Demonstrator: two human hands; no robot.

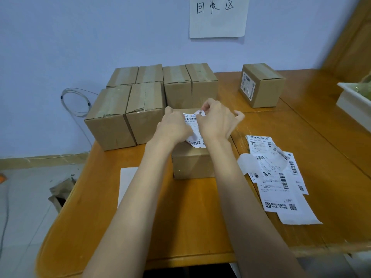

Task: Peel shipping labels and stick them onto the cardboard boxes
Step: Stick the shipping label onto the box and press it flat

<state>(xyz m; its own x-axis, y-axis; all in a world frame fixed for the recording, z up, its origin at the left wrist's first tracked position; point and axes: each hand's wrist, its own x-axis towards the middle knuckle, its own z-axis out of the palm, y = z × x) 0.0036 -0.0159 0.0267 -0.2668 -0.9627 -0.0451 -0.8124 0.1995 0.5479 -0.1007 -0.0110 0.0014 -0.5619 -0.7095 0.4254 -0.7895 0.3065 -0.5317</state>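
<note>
A cardboard box (192, 163) stands in the middle of the wooden table (160, 227). Above its top I hold a white shipping label (194, 128) between both hands. My left hand (174, 127) grips the label's left side. My right hand (216, 121) pinches its curled top right corner with thumb and forefinger. My hands hide most of the label and the box top. A heap of loose labels (275, 173) lies on the table to the right of the box.
Several taped boxes (148, 101) stand grouped at the back left. One labelled box (261, 85) sits alone at the back right. A white sheet (127, 181) lies left of the middle box. A white tray (353, 101) is at the right edge.
</note>
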